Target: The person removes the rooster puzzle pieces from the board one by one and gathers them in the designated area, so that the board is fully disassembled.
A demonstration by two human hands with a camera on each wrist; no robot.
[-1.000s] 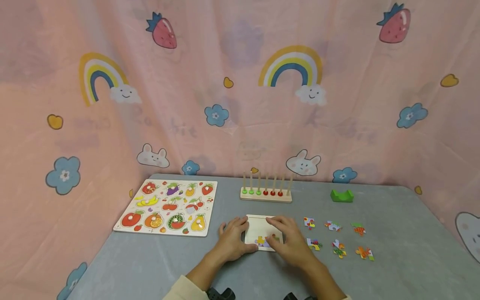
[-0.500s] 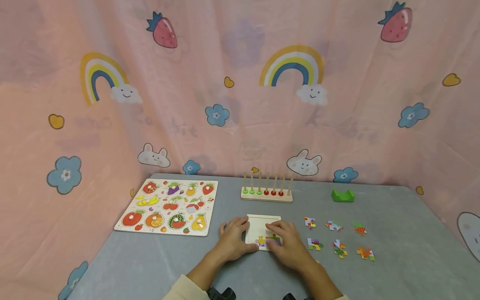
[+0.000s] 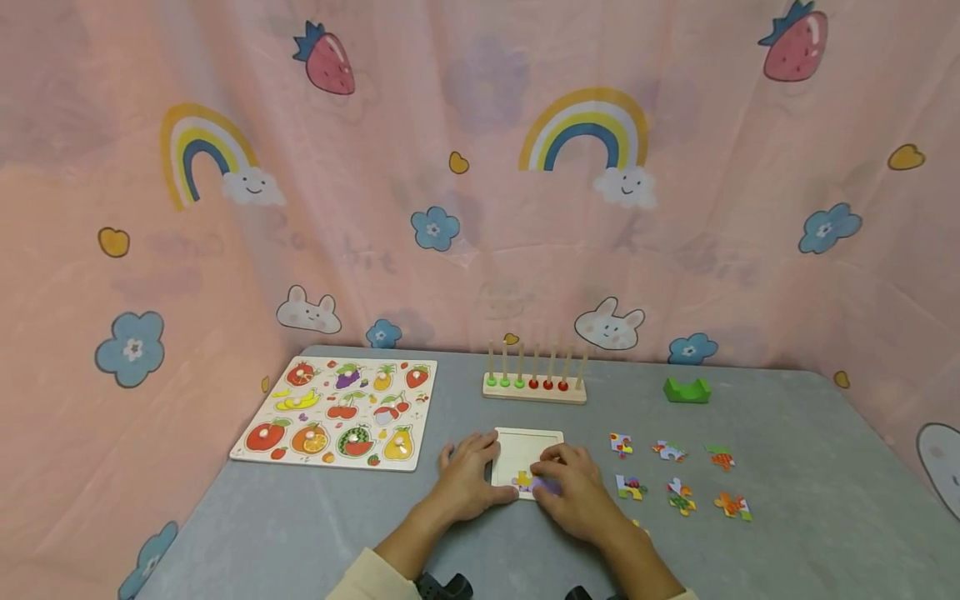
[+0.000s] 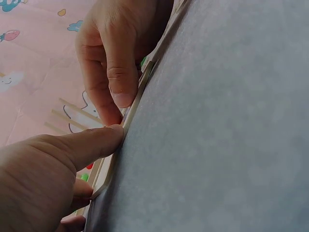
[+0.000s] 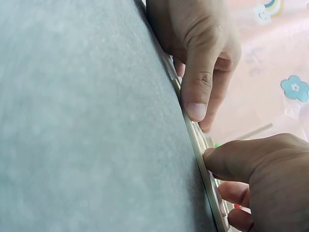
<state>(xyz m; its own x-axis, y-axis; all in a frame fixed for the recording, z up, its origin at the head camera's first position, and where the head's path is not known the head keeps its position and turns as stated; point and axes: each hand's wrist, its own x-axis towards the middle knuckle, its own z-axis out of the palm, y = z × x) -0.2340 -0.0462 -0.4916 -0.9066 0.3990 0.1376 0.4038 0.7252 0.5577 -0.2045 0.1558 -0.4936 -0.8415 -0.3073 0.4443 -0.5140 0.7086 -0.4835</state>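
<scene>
A small pale wooden puzzle tray [image 3: 516,448] lies flat on the table in the head view. My left hand [image 3: 467,482] grips its left side, with the thumb [image 4: 99,141] along the front edge. A yellow and purple jigsaw piece [image 3: 522,481] sits in the tray's front part. Over the tray's front right corner, my right hand [image 3: 579,493] holds a mostly purple jigsaw piece [image 3: 547,483] between curled fingers and thumb, partly hidden by them. The wrist views show both hands low at the tray's edge; the pieces are barely visible there.
Several loose jigsaw pieces [image 3: 631,487] lie in rows right of the tray. Behind it stands a wooden peg rack [image 3: 534,392] with green and red beads. A fruit knob puzzle board [image 3: 341,417] lies at left, a green block [image 3: 687,391] at back right.
My right hand's fingers have drawn in and curled more over the tray's front right corner. My left hand keeps its grip on the tray's left side.
</scene>
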